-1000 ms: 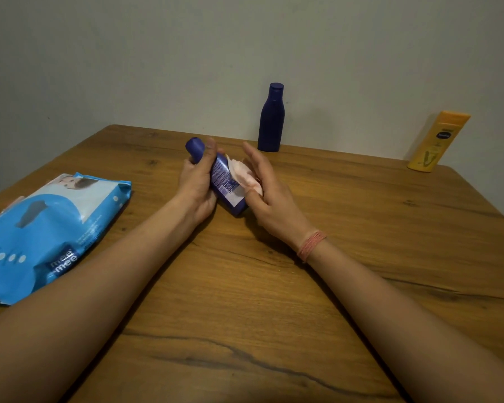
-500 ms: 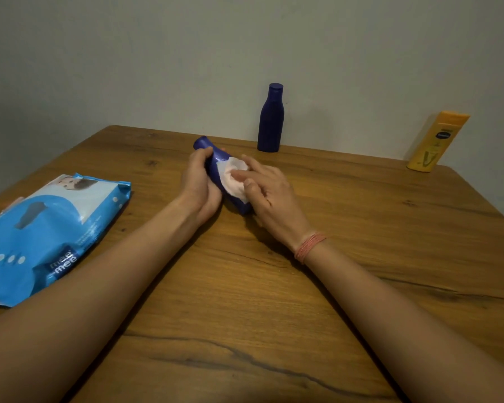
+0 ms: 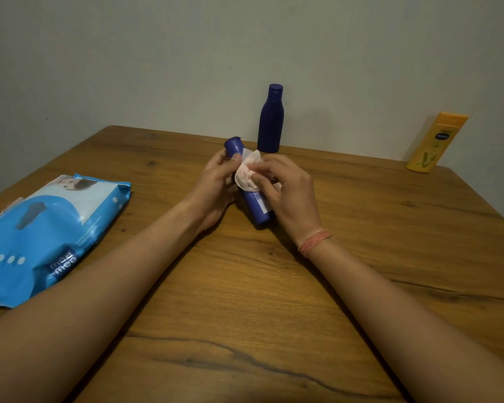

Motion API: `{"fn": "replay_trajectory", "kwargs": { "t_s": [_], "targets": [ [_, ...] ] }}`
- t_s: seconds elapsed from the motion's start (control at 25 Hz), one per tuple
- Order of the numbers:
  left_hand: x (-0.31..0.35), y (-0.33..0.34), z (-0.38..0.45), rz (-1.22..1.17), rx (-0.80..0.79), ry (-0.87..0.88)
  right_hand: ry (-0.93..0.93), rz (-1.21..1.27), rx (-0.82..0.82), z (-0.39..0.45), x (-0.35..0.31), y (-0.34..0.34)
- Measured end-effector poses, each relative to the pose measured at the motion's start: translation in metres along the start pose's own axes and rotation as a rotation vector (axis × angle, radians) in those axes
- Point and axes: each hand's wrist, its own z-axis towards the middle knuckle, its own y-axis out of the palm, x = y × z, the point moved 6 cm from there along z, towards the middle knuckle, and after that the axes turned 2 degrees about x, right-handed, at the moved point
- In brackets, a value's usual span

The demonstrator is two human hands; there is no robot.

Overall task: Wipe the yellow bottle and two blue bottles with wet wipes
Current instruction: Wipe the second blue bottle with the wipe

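- The counter (image 3: pixel 274 301) carries everything; the wipes pack (image 3: pixel 41 228) lies at 9 o'clock, cut off by the frame edge.
- A second blue bottle (image 3: pixel 270 119) stands upright at 12 o'clock, the yellow bottle (image 3: pixel 435 142) leans on the wall at 2 o'clock; whether either is wiped yet, you cannot tell.
- You are on the tilted blue bottle (image 3: pixel 255 206) at centre: your left hand (image 3: pixel 216 184) has its grip closed round the neck below the cap.
- Your right hand (image 3: pixel 288 190) pinches the wet wipe (image 3: pixel 246 175) against the shoulder. Next, I judge, rub toward the base, turning it.
- The label and far side stay hidden.
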Motion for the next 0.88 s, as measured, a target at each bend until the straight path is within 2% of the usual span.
{"fn": "replay_trajectory", "kwargs": {
  "t_s": [0.08,0.16,0.24,0.36,0.48,0.56,0.68,0.76,0.88],
  "targets": [
    [0.007,-0.018,0.005,-0.096,0.16,0.036,-0.034,-0.025,-0.085,-0.004,-0.006,0.008],
    [0.01,-0.031,0.007,-0.128,0.238,0.059,-0.055,-0.075,-0.128,-0.006,-0.007,0.013],
    [0.009,-0.023,0.007,-0.076,0.146,0.041,-0.012,-0.067,-0.077,-0.003,-0.001,0.009],
    [-0.002,0.001,0.003,0.016,-0.104,-0.006,0.128,-0.005,0.042,0.003,0.016,-0.005],
    [-0.004,0.007,0.003,0.024,-0.168,0.003,0.1,-0.003,0.078,0.004,0.02,-0.011],
    [0.0,0.0,0.005,-0.042,-0.101,0.041,-0.007,-0.026,0.008,0.002,0.009,-0.002],
    [0.008,-0.022,0.008,-0.177,0.113,0.055,-0.117,-0.167,-0.07,-0.002,-0.001,0.011],
    [0.007,-0.027,0.007,-0.219,0.163,0.01,-0.006,-0.165,0.041,0.002,0.014,-0.004],
    [0.002,-0.016,0.002,-0.017,0.074,-0.07,0.24,-0.069,0.178,0.007,0.046,-0.033]
  ]
}}
